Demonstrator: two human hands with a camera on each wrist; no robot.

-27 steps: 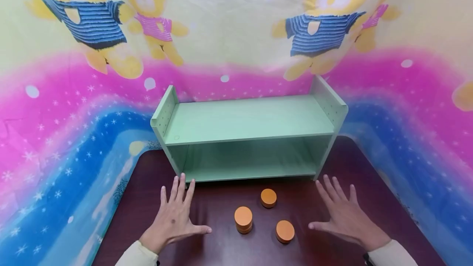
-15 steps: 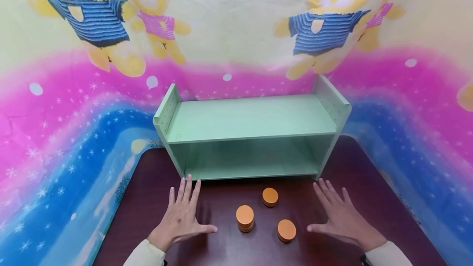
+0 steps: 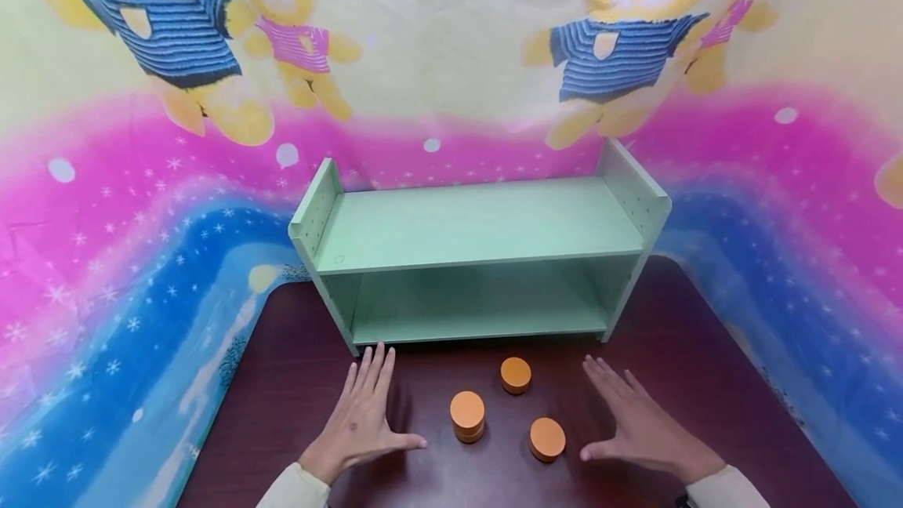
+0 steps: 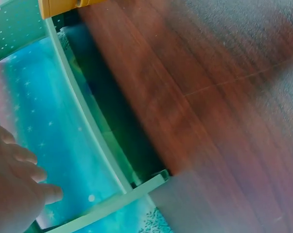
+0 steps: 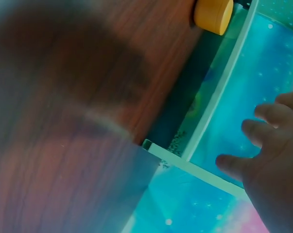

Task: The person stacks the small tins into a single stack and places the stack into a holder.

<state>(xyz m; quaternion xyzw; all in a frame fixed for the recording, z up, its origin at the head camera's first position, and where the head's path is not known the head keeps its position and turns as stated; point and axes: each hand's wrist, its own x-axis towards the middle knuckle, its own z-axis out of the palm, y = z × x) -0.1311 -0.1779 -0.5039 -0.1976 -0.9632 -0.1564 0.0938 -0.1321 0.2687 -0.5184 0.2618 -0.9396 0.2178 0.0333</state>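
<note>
Discs (image 3: 547,440), orange and round, lie in the head view on the table (image 3: 677,328), in front of the shelf (image 3: 480,226) and between the hands. One is near the right hand (image 3: 642,429), one is farther back toward the shelf, and a stack (image 3: 467,414), seemingly of two, is nearer the left hand (image 3: 363,422). On both hands the fingers are extended and the thumbs spread, grasping nothing, apart from the discs. The step in hand seems to be lining up a grasp. To do it well, I would come in low from the sides, pinch a single disc by its rim and keep the palm off its neighbours. A stack calls for a grip well down its side, lest the upper piece slide. The table is dark red-brown and glossy, with rounded back corners; the shelf, pale green, stands toward its back edge. Beyond hangs a cloth (image 3: 451,61) printed with bears (image 3: 183,38) over pink and blue bands.

In the left wrist view, the left hand is released, and an orange piece is cut off at the top; which disc, I cannot tell.

In the right wrist view, the right hand is equally unladen, and a disc sits near the shelf's front.
</note>
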